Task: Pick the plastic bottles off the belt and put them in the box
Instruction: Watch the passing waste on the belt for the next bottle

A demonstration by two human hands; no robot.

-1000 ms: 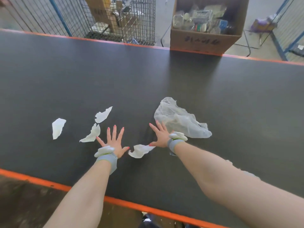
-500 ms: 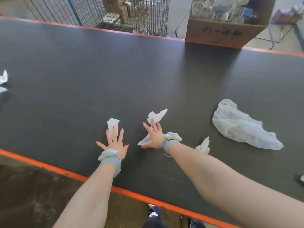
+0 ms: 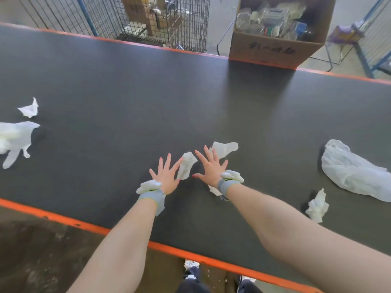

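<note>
— What are you doing right now?

— I am waiting. My job is to take plastic bottles off the belt and put them in the box. I see no bottle on the belt. The only bottles I see are already in the box, up at one o'clock, past the far edge.

— So what is on the belt?

— Just scraps. One torn white scrap lies between my hands. Another scrap sits just past my right fingertips. A big see-through bag lies at three o'clock. A white glove is at nine o'clock.

— Are you holding anything?

— No. My left hand is spread wide with straight fingers. My right hand is spread wide too. Neither grip has anything in it. I cannot tell if my palms press the belt or float just over it.

— What comes next?

— I think I must watch for a bottle to ride in. Then I reach, curl my fingers round it, and carry it up to one o'clock. I should leave the scraps alone.
</note>
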